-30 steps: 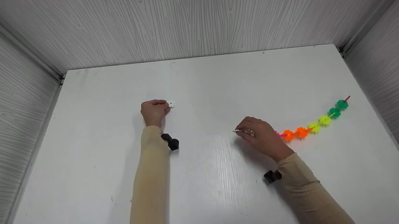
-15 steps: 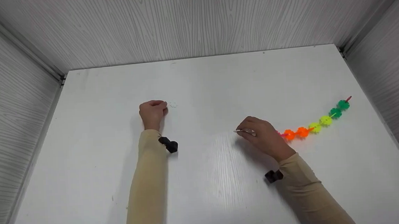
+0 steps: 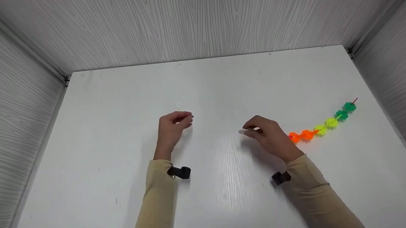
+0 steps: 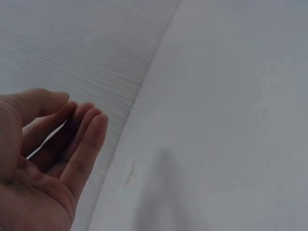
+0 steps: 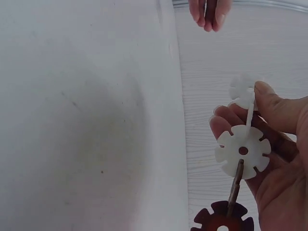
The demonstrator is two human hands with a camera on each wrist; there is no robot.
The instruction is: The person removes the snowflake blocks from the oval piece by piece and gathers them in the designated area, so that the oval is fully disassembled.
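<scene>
My right hand (image 3: 266, 134) pinches a white notched disc (image 5: 238, 89) between thumb and fingers. A short white stick (image 5: 250, 118) joins it to a second white notched disc (image 5: 243, 151), which lies before the palm. From that one a brownish stick (image 5: 235, 187) leads to a dark reddish-brown disc (image 5: 224, 219). The chain goes on in the head view with orange discs (image 3: 307, 135), yellow discs (image 3: 331, 123) and green discs (image 3: 350, 107). My left hand (image 3: 171, 131) holds nothing, its fingers loosely bent. Just beyond its fingertips shows a faint white notched disc (image 3: 179, 106).
White table (image 3: 214, 190) lies under both hands. Grey wood-grain panels (image 3: 197, 22) stand at the back and on both sides. A red stick (image 3: 355, 100) sticks out from the chain's far right end. Black wrist cameras (image 3: 180, 172) sit on both sleeves.
My left hand has let go of the white disc, then drawn back toward me and to the right. The right hand has shifted only slightly, still pinching its white disc.
</scene>
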